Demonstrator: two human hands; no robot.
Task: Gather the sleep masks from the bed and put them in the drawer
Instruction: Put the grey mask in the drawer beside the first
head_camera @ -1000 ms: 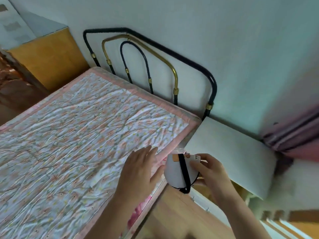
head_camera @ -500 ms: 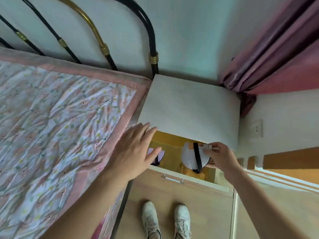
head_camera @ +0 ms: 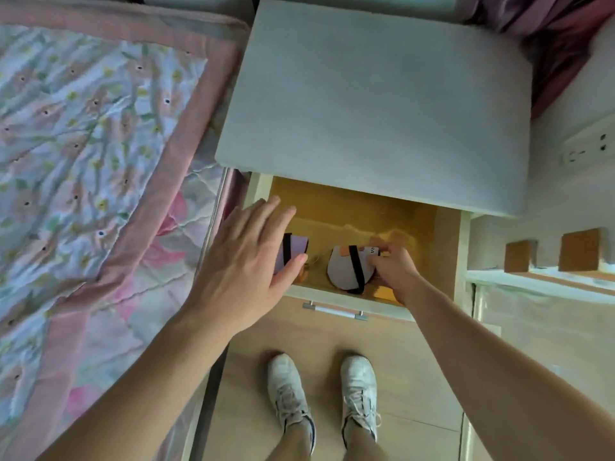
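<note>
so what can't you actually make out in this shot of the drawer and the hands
Head view only:
- Purple sleep mask: mostly hidden under the left hand.
- Drawer: its back part is covered by the nightstand top.
- White sleep mask: its right edge is behind the right hand, and the small label text is too small to read.
- Bed: cut off by the left and top edges, so any remaining masks can't be ruled out.

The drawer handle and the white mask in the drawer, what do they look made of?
Drawer handle: likely brushed metal, a pale silvery bar on two small posts. White mask: seemingly soft matte fabric with a black elastic-looking strap; the right hand holds it.
</note>
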